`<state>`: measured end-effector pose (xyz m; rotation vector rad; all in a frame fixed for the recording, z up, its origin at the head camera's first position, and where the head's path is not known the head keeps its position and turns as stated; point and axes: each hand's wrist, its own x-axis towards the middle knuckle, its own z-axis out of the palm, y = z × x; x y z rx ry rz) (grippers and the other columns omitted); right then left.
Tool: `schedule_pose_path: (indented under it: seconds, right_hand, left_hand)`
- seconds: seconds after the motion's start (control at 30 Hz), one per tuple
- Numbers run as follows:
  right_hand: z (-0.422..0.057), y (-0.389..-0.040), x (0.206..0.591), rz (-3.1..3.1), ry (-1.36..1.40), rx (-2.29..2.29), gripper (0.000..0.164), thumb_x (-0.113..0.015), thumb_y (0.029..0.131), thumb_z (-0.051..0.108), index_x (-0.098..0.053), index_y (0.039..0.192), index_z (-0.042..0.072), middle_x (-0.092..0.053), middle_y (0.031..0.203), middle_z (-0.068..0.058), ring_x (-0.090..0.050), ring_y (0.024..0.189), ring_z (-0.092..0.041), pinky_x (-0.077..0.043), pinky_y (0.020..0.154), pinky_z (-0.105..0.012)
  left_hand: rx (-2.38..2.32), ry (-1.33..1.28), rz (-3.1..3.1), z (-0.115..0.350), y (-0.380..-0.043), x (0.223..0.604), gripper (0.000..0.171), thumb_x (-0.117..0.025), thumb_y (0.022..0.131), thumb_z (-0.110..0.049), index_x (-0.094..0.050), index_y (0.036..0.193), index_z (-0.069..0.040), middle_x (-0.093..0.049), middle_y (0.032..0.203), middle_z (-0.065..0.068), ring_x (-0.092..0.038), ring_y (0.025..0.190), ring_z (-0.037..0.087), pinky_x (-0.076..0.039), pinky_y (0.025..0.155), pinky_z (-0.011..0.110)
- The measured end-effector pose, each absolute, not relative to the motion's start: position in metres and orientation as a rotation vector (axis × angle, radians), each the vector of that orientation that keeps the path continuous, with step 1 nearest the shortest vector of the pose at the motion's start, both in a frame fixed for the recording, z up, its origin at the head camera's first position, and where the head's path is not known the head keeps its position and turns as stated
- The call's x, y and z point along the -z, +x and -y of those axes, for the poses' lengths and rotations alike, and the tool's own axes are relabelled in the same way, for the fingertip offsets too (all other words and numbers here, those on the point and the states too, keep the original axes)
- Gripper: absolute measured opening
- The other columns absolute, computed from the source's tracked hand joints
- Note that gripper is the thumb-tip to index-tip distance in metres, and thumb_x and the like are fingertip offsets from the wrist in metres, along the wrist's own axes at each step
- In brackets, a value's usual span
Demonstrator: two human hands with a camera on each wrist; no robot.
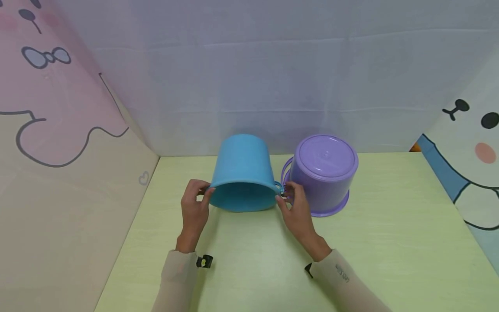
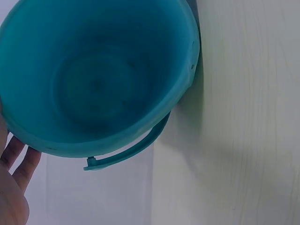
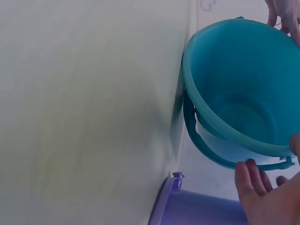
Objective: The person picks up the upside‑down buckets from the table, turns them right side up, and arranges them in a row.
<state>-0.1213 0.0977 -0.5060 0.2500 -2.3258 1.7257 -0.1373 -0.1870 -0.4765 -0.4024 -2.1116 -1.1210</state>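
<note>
A blue bucket [image 1: 243,160] is tipped with its mouth toward me, between my two hands. My left hand [image 1: 195,208] grips its rim on the left, thumb at the mouth and fingers outside. On the other side my right hand [image 1: 298,214] holds the rim beside the handle mount, thumb at the rim and fingers behind. The bucket's blue handle [image 3: 206,149] hangs along the outside, near the right fingers. Its smooth inside shows in the left wrist view. Just right of my right hand stands a purple bucket [image 1: 325,173], upside down with its base up.
Both buckets are at the back of the pale yellow-green table [image 1: 249,260], near a whitish cloth wall [image 1: 249,78]. Printed cartoon panels stand at the left [image 1: 58,108] and right [image 1: 468,143]. The purple bucket's handle [image 1: 286,167] juts toward my right hand.
</note>
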Motion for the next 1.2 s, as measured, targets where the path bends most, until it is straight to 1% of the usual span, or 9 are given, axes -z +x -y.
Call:
schedule_pose_path:
  seconds: [0.23,0.53,0.67,0.73,0.8,0.9,1.0,1.1,1.2]
  right_hand:
    - [-0.094,-0.116,0.513,2.394,0.144,-1.866,0.038,-0.06,0.108,0.009,-0.043,0.138,-0.007,-0.061,0.125,-0.027,-0.068,0.115,-0.042,-0.06,0.096,-0.049]
    - [-0.093,-0.119,0.522,2.413,0.196,-1.945,0.017,-0.054,0.11,0.002,-0.053,0.125,-0.006,-0.063,0.123,-0.03,-0.069,0.117,-0.046,-0.059,0.097,-0.049]
    - [-0.093,-0.12,0.525,2.41,0.231,-1.903,0.014,-0.054,0.11,0.002,-0.054,0.121,-0.006,-0.064,0.118,-0.027,-0.071,0.108,-0.045,-0.061,0.089,-0.038]
    - [-0.094,-0.12,0.525,2.415,0.238,-1.881,0.012,-0.054,0.11,0.003,-0.055,0.12,-0.004,-0.065,0.115,-0.024,-0.071,0.097,-0.041,-0.057,0.08,-0.03]
    - [-0.094,-0.12,0.524,2.419,0.245,-1.864,0.011,-0.055,0.11,0.004,-0.055,0.118,-0.003,-0.064,0.11,-0.021,-0.068,0.086,-0.034,-0.049,0.072,-0.025]
    - [-0.095,-0.12,0.521,2.422,0.268,-1.837,0.009,-0.055,0.11,0.005,-0.055,0.116,-0.002,-0.064,0.1,-0.022,-0.056,0.071,-0.021,-0.04,0.065,-0.024]
    - [-0.096,-0.121,0.519,2.416,0.291,-1.822,0.008,-0.054,0.11,0.006,-0.055,0.115,-0.001,-0.064,0.095,-0.023,-0.05,0.069,-0.013,-0.039,0.064,-0.024]
    - [-0.096,-0.123,0.518,2.407,0.299,-1.824,0.008,-0.054,0.111,0.007,-0.055,0.114,0.0,-0.064,0.095,-0.02,-0.053,0.075,-0.019,-0.043,0.068,-0.025]
    - [-0.096,-0.124,0.516,2.396,0.294,-1.846,0.008,-0.053,0.111,0.007,-0.055,0.113,0.0,-0.064,0.099,-0.02,-0.061,0.085,-0.033,-0.05,0.075,-0.028]
  left_hand:
    - [1.126,-0.399,2.103,0.188,-0.138,0.477,0.017,-0.076,0.088,0.013,-0.068,0.099,0.003,-0.063,0.093,0.015,-0.064,0.085,0.027,-0.049,0.079,0.009]
    - [1.167,-0.355,2.116,0.19,-0.136,0.479,0.015,-0.075,0.09,0.011,-0.068,0.1,0.003,-0.064,0.094,0.016,-0.064,0.088,0.024,-0.049,0.08,0.009]
    - [1.184,-0.337,2.112,0.19,-0.135,0.477,0.015,-0.076,0.09,0.011,-0.068,0.1,0.003,-0.064,0.094,0.015,-0.064,0.089,0.021,-0.049,0.079,0.01]
    - [1.19,-0.332,2.107,0.191,-0.135,0.478,0.016,-0.076,0.089,0.011,-0.068,0.1,0.003,-0.064,0.094,0.016,-0.063,0.089,0.019,-0.049,0.079,0.011]
    - [1.198,-0.324,2.106,0.191,-0.135,0.478,0.016,-0.076,0.089,0.012,-0.068,0.1,0.003,-0.064,0.094,0.017,-0.062,0.089,0.016,-0.049,0.078,0.011]
    - [1.22,-0.305,2.111,0.192,-0.136,0.478,0.015,-0.076,0.09,0.012,-0.067,0.1,0.004,-0.063,0.094,0.018,-0.06,0.09,0.009,-0.049,0.077,0.011]
    - [1.25,-0.285,2.122,0.194,-0.136,0.478,0.012,-0.074,0.093,0.01,-0.067,0.101,0.004,-0.064,0.094,0.017,-0.058,0.091,0.003,-0.049,0.076,0.011]
    - [1.257,-0.268,2.13,0.195,-0.137,0.478,0.01,-0.073,0.095,0.009,-0.066,0.101,0.004,-0.064,0.095,0.017,-0.058,0.091,0.003,-0.049,0.075,0.013]
    - [1.258,-0.254,2.138,0.196,-0.137,0.478,0.01,-0.072,0.095,0.008,-0.066,0.102,0.004,-0.065,0.096,0.017,-0.058,0.091,0.004,-0.048,0.074,0.014]
